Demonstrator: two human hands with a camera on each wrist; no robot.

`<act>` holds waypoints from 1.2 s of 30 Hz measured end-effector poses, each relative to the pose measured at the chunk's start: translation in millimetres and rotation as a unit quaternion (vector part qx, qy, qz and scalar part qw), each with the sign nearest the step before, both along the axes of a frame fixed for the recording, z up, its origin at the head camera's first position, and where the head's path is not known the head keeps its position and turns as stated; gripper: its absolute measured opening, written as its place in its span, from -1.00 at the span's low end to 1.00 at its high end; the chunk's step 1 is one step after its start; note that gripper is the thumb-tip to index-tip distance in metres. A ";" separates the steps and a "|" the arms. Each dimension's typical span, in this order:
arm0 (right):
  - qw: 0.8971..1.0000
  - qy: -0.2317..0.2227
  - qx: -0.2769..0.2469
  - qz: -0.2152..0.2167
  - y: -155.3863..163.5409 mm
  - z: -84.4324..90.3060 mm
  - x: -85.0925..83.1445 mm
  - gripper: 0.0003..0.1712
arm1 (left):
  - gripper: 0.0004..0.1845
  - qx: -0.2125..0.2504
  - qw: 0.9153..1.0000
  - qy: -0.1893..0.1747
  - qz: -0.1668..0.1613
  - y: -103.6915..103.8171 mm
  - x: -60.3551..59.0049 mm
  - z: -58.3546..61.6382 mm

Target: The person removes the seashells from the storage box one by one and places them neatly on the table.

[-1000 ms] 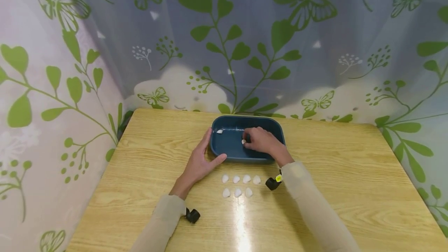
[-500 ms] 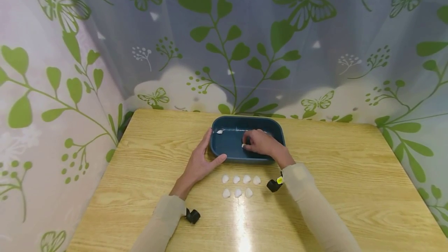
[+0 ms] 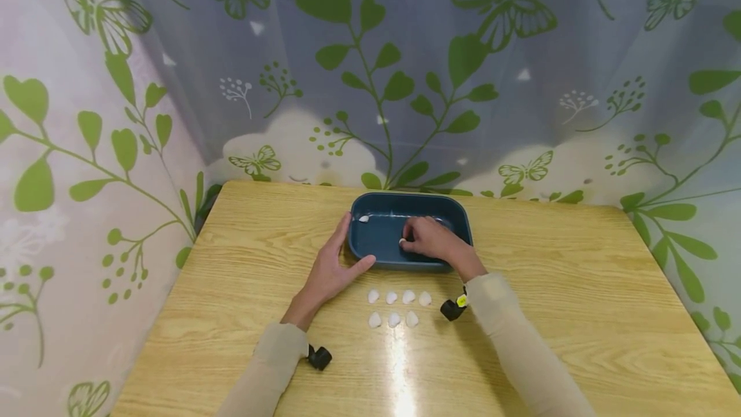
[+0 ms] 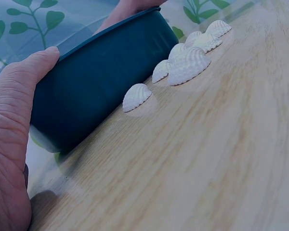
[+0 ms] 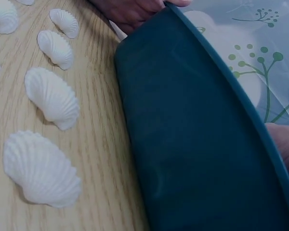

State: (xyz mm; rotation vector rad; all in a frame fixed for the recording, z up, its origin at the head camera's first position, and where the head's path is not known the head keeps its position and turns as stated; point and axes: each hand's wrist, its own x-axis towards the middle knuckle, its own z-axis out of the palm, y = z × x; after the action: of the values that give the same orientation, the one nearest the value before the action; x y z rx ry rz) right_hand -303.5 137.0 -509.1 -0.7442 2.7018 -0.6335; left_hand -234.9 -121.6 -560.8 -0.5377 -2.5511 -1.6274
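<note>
A dark blue rectangular plastic basin (image 3: 370, 246) stands on the wooden table. My left hand (image 3: 329, 275) rests against its near left corner, fingers straight along the left end and thumb on the front rim. Inside the basin, my right hand (image 3: 431, 238) pinches a small white seashell (image 3: 402, 242) between thumb and fingertips, low over the bottom; most of that shell is hidden. Another white seashell (image 3: 363, 219) lies in the basin's far left corner. In front of the basin, several ribbed white seashells (image 5: 41, 168) lie on the table in two rows.
The light wooden table (image 3: 550, 295) reaches to a curtain (image 3: 405, 82) printed with leaves and butterflies, close behind the basin. A black wrist camera (image 3: 320, 358) hangs at the left sleeve, and another wrist camera (image 3: 451, 309) is right of the shell rows.
My right hand has shifted slightly toward the near side inside the basin, still pinching the seashell. My left hand, the basin and the shell rows stay in place.
</note>
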 end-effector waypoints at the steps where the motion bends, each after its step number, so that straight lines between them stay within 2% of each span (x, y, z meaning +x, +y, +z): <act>1: 1.000 0.001 -0.002 0.001 -0.4 0.1 0.0 -0.82 | 0.07 -0.001 1.000 0.001 0.001 -0.2 0.0 -0.1; 18: 1.000 0.006 0.006 0.021 -5.1 5.6 2.2 -0.87 | 0.08 -0.009 1.000 0.008 0.004 -0.6 -0.9 -0.9; 29: 1.000 0.007 0.026 0.011 -0.8 5.7 2.2 -0.74 | 0.08 -0.014 1.000 0.004 0.007 -0.7 0.6 -1.9; 36: 0.999 0.025 0.032 0.014 -0.8 6.0 3.7 -0.82 | 0.08 -0.011 1.000 0.003 0.011 0.2 0.3 -1.0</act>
State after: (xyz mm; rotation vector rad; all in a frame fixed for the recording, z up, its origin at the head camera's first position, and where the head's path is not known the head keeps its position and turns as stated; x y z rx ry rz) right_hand -299.8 136.2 -503.1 -0.7906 2.7385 -0.5257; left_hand -234.6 -121.4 -561.9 -0.5123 -2.5649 -1.5899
